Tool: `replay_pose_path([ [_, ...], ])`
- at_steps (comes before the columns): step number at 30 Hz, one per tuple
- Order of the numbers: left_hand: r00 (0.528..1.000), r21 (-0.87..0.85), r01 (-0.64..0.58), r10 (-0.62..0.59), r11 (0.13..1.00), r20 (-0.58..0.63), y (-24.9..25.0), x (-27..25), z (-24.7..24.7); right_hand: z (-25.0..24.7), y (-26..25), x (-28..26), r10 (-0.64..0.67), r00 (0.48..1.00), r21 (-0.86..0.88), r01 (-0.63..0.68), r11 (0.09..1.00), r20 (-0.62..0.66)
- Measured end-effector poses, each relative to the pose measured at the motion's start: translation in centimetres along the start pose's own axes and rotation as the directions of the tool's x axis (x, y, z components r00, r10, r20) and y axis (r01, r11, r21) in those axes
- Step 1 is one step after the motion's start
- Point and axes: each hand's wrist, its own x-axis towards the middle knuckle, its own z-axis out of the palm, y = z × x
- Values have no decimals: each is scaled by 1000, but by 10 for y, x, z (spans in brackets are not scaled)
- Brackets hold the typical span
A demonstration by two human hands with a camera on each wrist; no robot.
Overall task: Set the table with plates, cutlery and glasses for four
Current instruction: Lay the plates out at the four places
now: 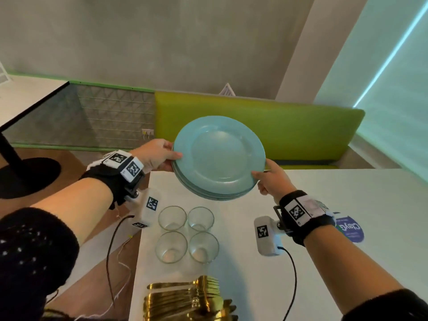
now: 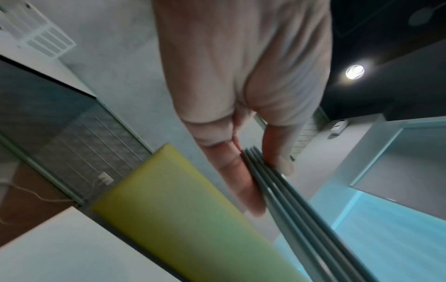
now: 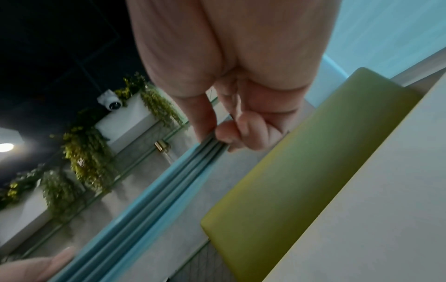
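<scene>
The left hand [image 1: 157, 156] sits left of centre in the head view, clamped on the left rim of a stack of pale blue plates [image 1: 218, 156], thumb on top and fingers underneath. The stack is held in the air at mid-frame, tilted, above the far edge of the white table [image 1: 324, 228] — not resting on anything. In the left wrist view four rim edges [image 2: 265, 183] show side by side between thumb and fingers, so I count four plates.

I would judge the stack heavy for its size, rigid, glazed and so rather slippery, and breakable if dropped. Opposite rims, a thumb over and fingers under on each side, looks the sound place to hold it; tilted as it is, the top plate could slide.

Below the stack, toward lower centre, four clear glasses [image 1: 187, 235] stand in a two-by-two cluster on the table, close together — light, thin-walled, fragile, best taken one at a time round the wall. At the bottom edge lies a heap of gold cutlery [image 1: 190, 300]; fork tines show, but the pieces overlap too much to count.

At right of centre the right hand [image 1: 272, 179] grips the lower right rim of the stack, thumb over it and fingers curled beneath.
</scene>
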Motion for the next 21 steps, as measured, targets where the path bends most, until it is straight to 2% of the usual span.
replay_pose_path([
  [7, 990, -177, 31, -6, 984, 139, 1, -76, 67, -50, 22, -106, 90, 973, 224, -41, 974, -213],
  [11, 972, -274, 77, -11, 959, 234, -13, -105, 113, -79, 46, -152, 197, 939, 364, -85, 928, -283],
  [17, 977, -364, 127, -53, 923, 207, -31, -133, 182, -116, 84, -195, 287, 912, 505, -107, 856, -293],
  [21, 976, -341, 147, -80, 929, 204, -43, -129, 213, -132, 99, -208, 370, 878, 579, -138, 804, -304],
])
